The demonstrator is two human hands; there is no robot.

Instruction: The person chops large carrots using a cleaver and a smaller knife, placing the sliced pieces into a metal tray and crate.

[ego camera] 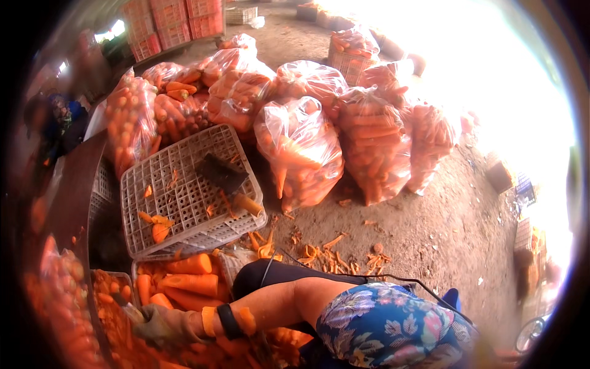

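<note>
My right hand (161,323), in a dirty work glove, is at the lower left. It is closed around a blurred hand tool (131,312) with a dark end; its exact kind cannot be made out. Orange bands (208,321) and a black band (229,321) circle the wrist. Just beyond the hand, a plastic crate (134,281) holds thick carrots (191,284), some with cut ends. Smaller carrot pieces (108,295) lie in a container left of the hand. Blurred orange carrots lie under the forearm. My left hand is out of view.
An upturned plastic crate (184,184) bears a dark block-like object (221,173) and carrot scraps. Clear bags of carrots (299,157) stand behind it. Peelings (332,258) litter the dirt floor (415,240). A dark board edge (76,184) runs along the left; red crates (170,23) are stacked behind.
</note>
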